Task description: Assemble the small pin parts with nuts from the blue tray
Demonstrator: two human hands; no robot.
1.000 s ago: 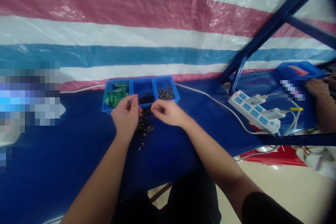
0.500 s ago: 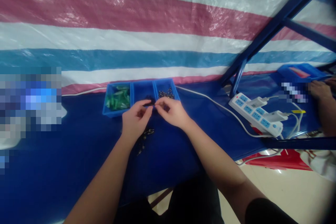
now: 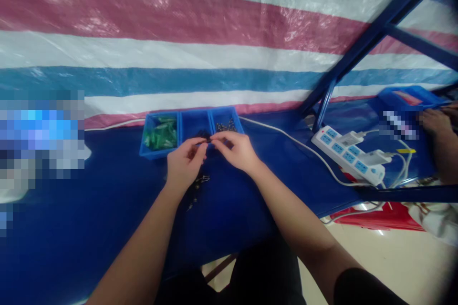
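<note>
Hands meet: your left hand [image 3: 184,164] and right hand [image 3: 234,150] pinch a small part [image 3: 207,140] together; loose parts [image 3: 196,186] remain on the counter [image 3: 89,209].

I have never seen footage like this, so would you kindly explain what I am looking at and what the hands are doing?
There is no machine here: a person wears a camera on the head, looking down at their own bare hands. The left hand and right hand meet fingertip to fingertip over a blue-covered table, pinching something too small to make out. Behind them sits a blue three-part tray with green pieces on the left and small dark parts in the others. Loose metal parts lie below the hands. A power strip lies to the right, beside another person's hand.
</note>
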